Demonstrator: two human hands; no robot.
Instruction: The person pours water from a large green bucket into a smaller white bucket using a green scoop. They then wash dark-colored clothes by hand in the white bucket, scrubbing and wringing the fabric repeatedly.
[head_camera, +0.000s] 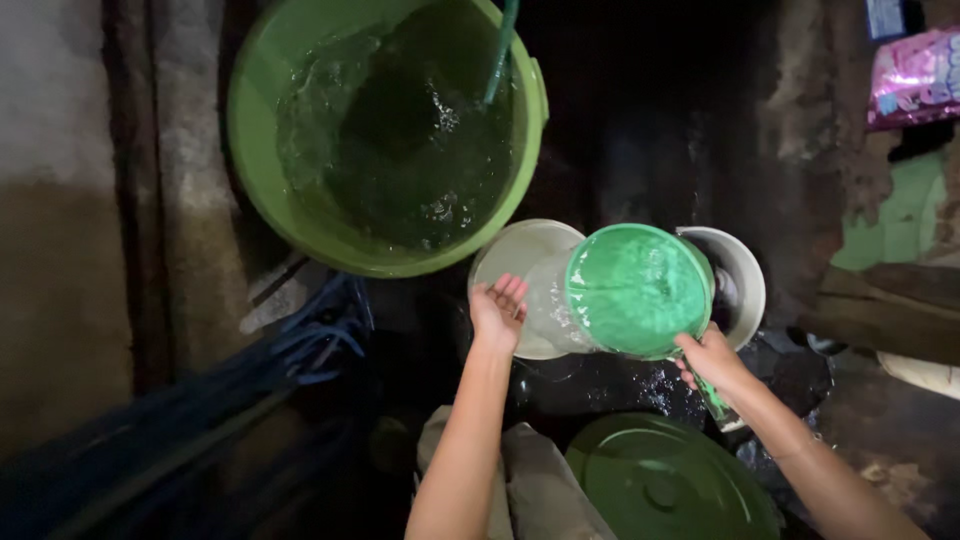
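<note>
Tipping the green dipper (638, 290) by its handle, I keep my right hand (712, 362) with fingers clamped round the grip, water spilling over my left hand (498, 312), whose fingers are apart and cupped, holding nothing. It hangs above the white bowl (520, 262), just below the green bucket (260, 160). Full, it feels heavy and slippery, so the stiff handle is the best hold.

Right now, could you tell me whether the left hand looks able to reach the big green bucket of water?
Probably yes: the left hand is open and empty, under water spilling from the green dipper, and nothing stands between it and the green bucket just up-left.
</note>
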